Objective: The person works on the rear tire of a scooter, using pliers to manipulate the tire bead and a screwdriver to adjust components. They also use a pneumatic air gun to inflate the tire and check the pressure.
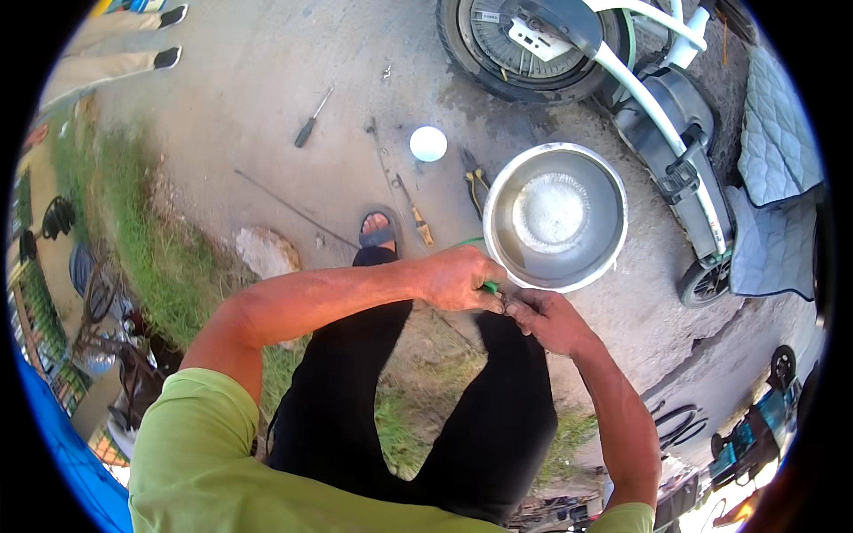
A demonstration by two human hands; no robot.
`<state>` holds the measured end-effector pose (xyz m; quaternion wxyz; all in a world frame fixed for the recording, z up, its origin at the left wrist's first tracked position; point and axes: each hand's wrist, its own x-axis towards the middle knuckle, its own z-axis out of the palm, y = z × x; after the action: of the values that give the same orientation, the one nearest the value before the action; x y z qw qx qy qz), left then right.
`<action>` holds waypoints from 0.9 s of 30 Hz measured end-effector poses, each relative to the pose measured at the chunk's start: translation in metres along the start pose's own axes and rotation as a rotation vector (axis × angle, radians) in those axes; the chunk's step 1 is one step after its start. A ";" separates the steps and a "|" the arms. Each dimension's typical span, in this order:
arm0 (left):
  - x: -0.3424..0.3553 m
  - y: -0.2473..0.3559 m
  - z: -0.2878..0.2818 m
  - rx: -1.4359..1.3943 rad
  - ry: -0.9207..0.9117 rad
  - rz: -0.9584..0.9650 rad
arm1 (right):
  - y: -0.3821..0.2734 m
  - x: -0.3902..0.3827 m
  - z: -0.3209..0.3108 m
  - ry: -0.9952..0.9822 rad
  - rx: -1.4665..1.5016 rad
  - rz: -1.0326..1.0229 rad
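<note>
Over my right knee, my two hands meet beside the near rim of a metal basin [613, 253]. The fingers of my left hand [455, 277] are closed around a thin green piece [490, 287], perhaps a cord or a handle; most of it is hidden in the grip. A bit of green also shows beyond that hand, near the basin's left side. My right hand [553, 320] is pinched, thumb against fingers, touching the left fingertips. Whatever lies between its fingers is too small to make out. Shallow, bubbly water [551, 213] appears to lie in the basin.
Left of the basin lie pliers [477, 182], a white round tub [428, 143], a yellow-handled tool [419, 224], a screwdriver [311, 123] and a thin rod [293, 208]. A white two-wheeler [662, 115] occupies the far right. Grass [160, 240] and a rock [267, 252] are leftward; another person's legs [115, 67] show far left.
</note>
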<state>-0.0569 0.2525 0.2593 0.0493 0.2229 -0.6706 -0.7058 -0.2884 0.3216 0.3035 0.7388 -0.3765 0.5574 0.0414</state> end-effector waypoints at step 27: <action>0.080 -0.187 -0.076 -0.707 -0.214 -0.314 | -0.014 0.137 -0.030 0.886 -1.429 -0.620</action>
<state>-0.0565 0.1703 0.0584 -0.0557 0.2171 -0.3454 -0.9113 -0.2539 0.2443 0.1908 0.0233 -0.8618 0.5060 0.0279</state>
